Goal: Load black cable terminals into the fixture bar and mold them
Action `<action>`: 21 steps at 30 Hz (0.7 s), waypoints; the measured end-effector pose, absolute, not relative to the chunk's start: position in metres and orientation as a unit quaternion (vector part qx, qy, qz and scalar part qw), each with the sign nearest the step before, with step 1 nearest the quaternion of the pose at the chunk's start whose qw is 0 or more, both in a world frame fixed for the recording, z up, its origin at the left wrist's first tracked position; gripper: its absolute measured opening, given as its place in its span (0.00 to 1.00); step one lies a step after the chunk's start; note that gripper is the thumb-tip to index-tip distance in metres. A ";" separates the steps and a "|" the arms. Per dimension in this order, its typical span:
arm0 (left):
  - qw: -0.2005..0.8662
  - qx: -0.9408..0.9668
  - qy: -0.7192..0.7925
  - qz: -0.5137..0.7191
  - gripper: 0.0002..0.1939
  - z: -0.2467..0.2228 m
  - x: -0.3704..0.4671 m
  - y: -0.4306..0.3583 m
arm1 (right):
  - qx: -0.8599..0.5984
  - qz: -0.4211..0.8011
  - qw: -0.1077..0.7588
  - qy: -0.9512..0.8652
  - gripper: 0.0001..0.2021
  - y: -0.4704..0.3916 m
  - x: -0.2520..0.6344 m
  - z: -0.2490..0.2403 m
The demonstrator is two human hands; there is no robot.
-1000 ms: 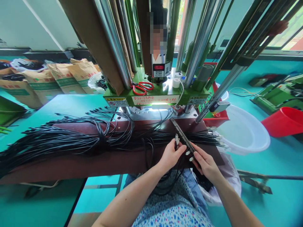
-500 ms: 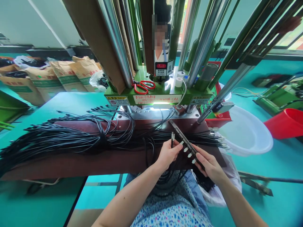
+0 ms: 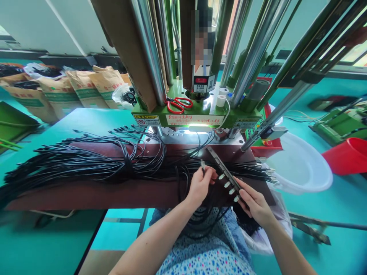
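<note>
My right hand (image 3: 254,200) grips the lower end of a long dark metal bar (image 3: 220,164), which slants up toward the machine. Several silvery cable plugs (image 3: 226,184) stick out along its left side. Just left of the bar, my left hand (image 3: 200,185) is closed on a black cable whose metal-tipped plug (image 3: 203,165) points upward from the fingers. Loops of black cable (image 3: 197,221) hang below over the lap. Behind both hands, a bundle of black cables (image 3: 249,168) lies across the brown table top (image 3: 120,196).
Ahead stands a green press (image 3: 160,118) with steel columns and red-handled scissors (image 3: 176,105) on its ledge. A thick cable bundle (image 3: 86,162) covers the table's left. At the right are a white basin (image 3: 309,164) and a red bucket (image 3: 348,154). Paper sacks (image 3: 83,88) stand far left.
My left hand has moved slightly left, away from the bar, with the cable still in its fingers. My right hand holds the bar in nearly the same place. The view has shifted a little.
</note>
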State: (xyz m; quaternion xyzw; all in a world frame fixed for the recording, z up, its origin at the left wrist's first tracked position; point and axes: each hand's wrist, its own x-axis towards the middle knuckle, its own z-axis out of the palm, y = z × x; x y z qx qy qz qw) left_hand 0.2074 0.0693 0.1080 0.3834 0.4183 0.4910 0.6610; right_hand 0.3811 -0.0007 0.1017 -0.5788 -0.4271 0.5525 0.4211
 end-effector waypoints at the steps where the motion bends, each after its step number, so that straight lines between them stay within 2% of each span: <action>1: 0.671 0.345 0.418 0.506 0.14 0.110 0.205 0.069 | -0.580 0.550 0.425 -0.425 0.29 -0.002 0.382 0.100; 4: 0.721 0.301 0.405 0.474 0.15 0.113 0.201 0.068 | -0.583 0.536 0.432 -0.431 0.27 -0.005 0.383 0.095; 10: 0.700 0.453 0.427 0.351 0.16 0.118 0.206 0.063 | -0.578 0.519 0.436 -0.455 0.25 -0.008 0.384 0.091; 17: 0.725 0.426 0.408 0.355 0.15 0.113 0.193 0.073 | -0.613 0.519 0.460 -0.378 0.29 -0.001 0.375 0.102; 21: 0.795 0.350 0.330 0.370 0.15 0.116 0.182 0.078 | -0.629 0.535 0.455 -0.333 0.35 0.011 0.367 0.113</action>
